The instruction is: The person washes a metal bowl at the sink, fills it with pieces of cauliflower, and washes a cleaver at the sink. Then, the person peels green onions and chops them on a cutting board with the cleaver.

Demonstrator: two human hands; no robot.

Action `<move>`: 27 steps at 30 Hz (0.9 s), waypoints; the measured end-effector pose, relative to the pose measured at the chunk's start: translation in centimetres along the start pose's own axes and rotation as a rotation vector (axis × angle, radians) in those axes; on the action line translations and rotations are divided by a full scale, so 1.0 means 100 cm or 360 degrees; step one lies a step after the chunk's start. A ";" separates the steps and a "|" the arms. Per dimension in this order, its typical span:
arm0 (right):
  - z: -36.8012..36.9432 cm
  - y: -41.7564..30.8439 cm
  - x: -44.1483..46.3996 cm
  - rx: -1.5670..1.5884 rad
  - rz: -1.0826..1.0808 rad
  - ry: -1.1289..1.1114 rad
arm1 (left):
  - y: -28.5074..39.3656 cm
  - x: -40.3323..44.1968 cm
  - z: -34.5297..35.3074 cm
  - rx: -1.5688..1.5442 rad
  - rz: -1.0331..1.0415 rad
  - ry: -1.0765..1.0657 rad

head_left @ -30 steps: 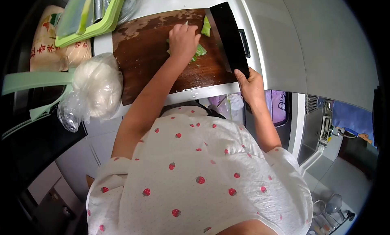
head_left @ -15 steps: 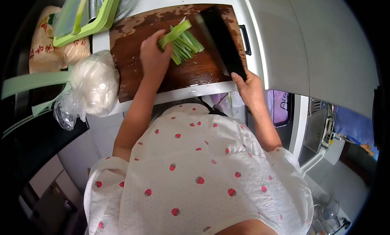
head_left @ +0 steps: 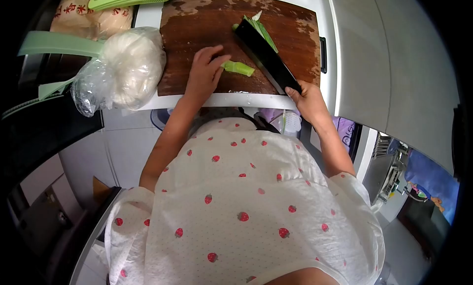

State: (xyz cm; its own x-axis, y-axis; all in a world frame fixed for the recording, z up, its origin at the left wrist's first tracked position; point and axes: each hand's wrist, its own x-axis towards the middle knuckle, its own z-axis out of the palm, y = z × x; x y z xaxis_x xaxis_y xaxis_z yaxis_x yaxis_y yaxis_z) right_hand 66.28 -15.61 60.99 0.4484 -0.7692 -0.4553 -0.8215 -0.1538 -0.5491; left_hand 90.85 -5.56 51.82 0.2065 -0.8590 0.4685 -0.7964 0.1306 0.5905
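Observation:
My right hand [head_left: 311, 102] is closed round the handle of a dark-bladed kitchen knife [head_left: 266, 53], which slants across the wooden cutting board [head_left: 192, 19]. Beyond the blade lies a bunch of cut green strips [head_left: 263, 31], partly hidden by it. On the near side of the knife, a flat light green vegetable piece [head_left: 239, 68] rests close to the board's front edge. My left hand [head_left: 204, 71] hovers over the board with its fingers apart, the tips right at the left end of that piece. Whether they touch it I cannot tell.
A knotted clear plastic bag with something white inside [head_left: 135, 68] stands left of the board. Behind it are a printed sack [head_left: 79, 19] and a green plastic basket [head_left: 133, 0]. The board has a black handle [head_left: 323, 54] at its right. Grey cabinet doors [head_left: 409, 63] flank the right side.
The knife has come left, and the green strips now lie on its far side. The light green piece has left the bunch and lies nearer me. The whole view has shifted.

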 end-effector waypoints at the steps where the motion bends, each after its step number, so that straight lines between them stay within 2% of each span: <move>1: 0.001 -0.002 -0.002 -0.0002 0.0009 0.0005 | 0.004 -0.002 0.002 -0.0010 0.0003 -0.0003; 4: 0.007 -0.010 -0.005 -0.0181 -0.0208 0.0080 | 0.014 -0.015 0.010 -0.0079 -0.0054 0.0043; 6: 0.009 -0.015 -0.008 -0.0248 -0.0217 0.0095 | 0.017 -0.023 0.017 -0.0104 0.0115 0.0031; 13: 0.005 -0.032 -0.024 -0.0617 -0.0442 0.0170 | 0.011 -0.016 0.026 -0.0132 0.0084 0.0142; 19: 0.003 -0.029 -0.033 -0.0872 -0.0432 0.0105 | 0.012 -0.015 0.028 -0.0061 0.0033 0.0164; 27: 0.017 -0.042 -0.008 -0.0943 -0.0407 -0.0005 | 0.012 -0.015 0.028 -0.0045 0.0019 0.0165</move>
State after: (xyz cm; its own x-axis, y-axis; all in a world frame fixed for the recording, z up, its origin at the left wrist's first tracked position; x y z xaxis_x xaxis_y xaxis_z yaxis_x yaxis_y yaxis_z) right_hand 69.96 -13.27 62.49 0.6562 -0.6610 -0.3639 -0.7433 -0.6493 -0.1608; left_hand 88.00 -5.54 49.98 0.2561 -0.8018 0.5399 -0.7832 0.1553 0.6020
